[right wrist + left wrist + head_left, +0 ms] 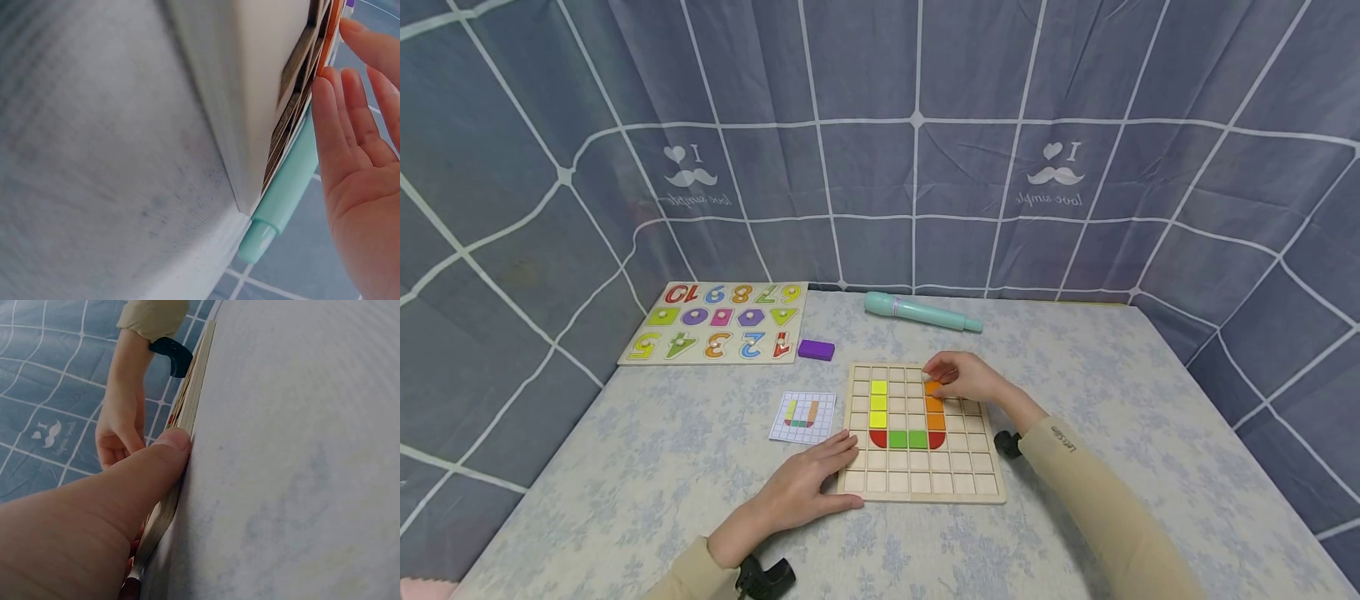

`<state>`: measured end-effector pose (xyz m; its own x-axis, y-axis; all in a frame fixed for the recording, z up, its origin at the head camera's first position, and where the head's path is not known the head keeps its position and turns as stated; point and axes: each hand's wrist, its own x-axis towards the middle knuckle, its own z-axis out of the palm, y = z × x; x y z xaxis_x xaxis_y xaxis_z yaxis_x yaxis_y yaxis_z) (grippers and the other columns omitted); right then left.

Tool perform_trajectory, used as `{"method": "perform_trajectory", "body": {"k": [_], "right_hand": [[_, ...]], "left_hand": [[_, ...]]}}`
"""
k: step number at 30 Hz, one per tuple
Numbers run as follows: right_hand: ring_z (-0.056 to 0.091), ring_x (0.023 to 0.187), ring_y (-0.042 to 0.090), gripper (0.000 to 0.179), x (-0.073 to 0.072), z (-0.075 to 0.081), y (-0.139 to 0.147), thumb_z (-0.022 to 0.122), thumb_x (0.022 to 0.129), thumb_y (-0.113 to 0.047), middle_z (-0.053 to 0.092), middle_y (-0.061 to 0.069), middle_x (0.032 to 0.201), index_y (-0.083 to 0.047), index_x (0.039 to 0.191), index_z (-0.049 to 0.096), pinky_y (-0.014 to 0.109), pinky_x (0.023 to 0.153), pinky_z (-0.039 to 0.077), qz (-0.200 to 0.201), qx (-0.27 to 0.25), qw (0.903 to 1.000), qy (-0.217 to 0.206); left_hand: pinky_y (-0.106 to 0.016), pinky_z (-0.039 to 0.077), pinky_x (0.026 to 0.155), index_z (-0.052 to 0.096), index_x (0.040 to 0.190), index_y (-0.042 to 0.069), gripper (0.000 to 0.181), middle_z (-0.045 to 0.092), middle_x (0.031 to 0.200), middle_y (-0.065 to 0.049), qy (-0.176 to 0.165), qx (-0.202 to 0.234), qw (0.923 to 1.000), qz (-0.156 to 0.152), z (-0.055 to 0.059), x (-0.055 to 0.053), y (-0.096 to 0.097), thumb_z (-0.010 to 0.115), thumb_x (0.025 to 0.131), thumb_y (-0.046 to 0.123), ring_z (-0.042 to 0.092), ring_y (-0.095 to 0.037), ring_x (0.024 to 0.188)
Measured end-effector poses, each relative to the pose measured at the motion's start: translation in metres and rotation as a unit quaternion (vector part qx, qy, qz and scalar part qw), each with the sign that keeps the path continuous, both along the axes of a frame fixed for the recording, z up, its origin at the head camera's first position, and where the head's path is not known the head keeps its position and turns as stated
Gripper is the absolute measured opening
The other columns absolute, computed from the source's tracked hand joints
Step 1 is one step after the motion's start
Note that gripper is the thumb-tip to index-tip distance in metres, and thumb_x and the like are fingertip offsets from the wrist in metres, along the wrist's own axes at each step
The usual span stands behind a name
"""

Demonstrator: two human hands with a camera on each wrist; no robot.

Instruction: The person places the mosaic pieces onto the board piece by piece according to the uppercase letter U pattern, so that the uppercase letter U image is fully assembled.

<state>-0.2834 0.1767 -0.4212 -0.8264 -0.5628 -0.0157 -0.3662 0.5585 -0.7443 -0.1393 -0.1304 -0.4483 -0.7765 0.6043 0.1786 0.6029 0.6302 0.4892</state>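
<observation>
A wooden grid board [898, 483] lies flat on the table. Yellow tiles [878, 403] form a column on its left, orange tiles [936, 422] one on its right. Two red rounded tiles [878, 439] and green tiles [907, 439] join them along the bottom. My right hand [966, 377] is over the top of the orange column; its fingertips touch orange there in the right wrist view, with fingers mostly extended. My left hand [801, 487] rests at the board's near left corner, fingers along the left edge and thumb [172, 440] against the front edge.
A pattern card [802, 417] showing a similar coloured U lies left of the board. Behind it are a purple block [816, 350] and a number and shape puzzle [715, 323]. A mint-green marker-shaped stick [922, 313] lies beyond the board. Patterned curtains surround the table.
</observation>
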Motion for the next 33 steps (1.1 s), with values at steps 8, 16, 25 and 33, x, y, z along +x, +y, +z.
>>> {"method": "perform_trajectory", "body": {"k": [8,16,25,33], "right_hand": [[0.060,0.099,0.025,0.031,0.004,-0.001,0.004,0.069,0.086,-0.010,0.062,0.010,0.107,-0.004,0.115,0.061,0.034,0.087,0.051,-0.008,-0.001,1.0000,0.003],[0.056,0.104,0.029,0.032,0.027,0.006,0.018,0.063,0.091,-0.013,0.058,0.013,0.117,0.000,0.120,0.058,0.038,0.090,0.048,-0.005,-0.003,0.9994,0.033],[0.056,0.104,0.030,0.035,0.057,0.011,0.039,0.064,0.091,-0.018,0.058,0.014,0.117,-0.001,0.121,0.057,0.043,0.088,0.048,-0.008,0.023,0.9971,0.072],[0.057,0.104,0.028,0.034,0.080,0.013,0.062,0.066,0.089,-0.018,0.059,0.009,0.115,-0.004,0.119,0.059,0.042,0.088,0.049,-0.032,0.069,0.9938,0.082]], "left_hand": [[-0.042,0.035,0.105,0.053,0.133,0.002,0.073,0.044,0.142,-0.009,-0.004,0.004,1.0000,-0.002,0.000,0.001,0.001,0.065,0.082,0.053,0.034,-0.021,0.135],[-0.042,0.036,0.105,0.053,0.133,0.002,0.073,0.044,0.143,-0.009,-0.004,0.002,1.0000,-0.003,0.000,0.001,0.000,0.064,0.083,0.054,0.034,-0.021,0.135],[-0.043,0.036,0.104,0.053,0.133,0.002,0.073,0.044,0.142,-0.009,-0.003,-0.005,1.0000,0.000,0.001,0.001,-0.002,0.063,0.083,0.055,0.034,-0.022,0.135],[-0.043,0.036,0.105,0.055,0.130,-0.001,0.071,0.048,0.139,-0.013,-0.011,-0.024,0.9995,-0.015,0.010,-0.004,-0.002,0.063,0.084,0.052,0.038,-0.026,0.132]]}}
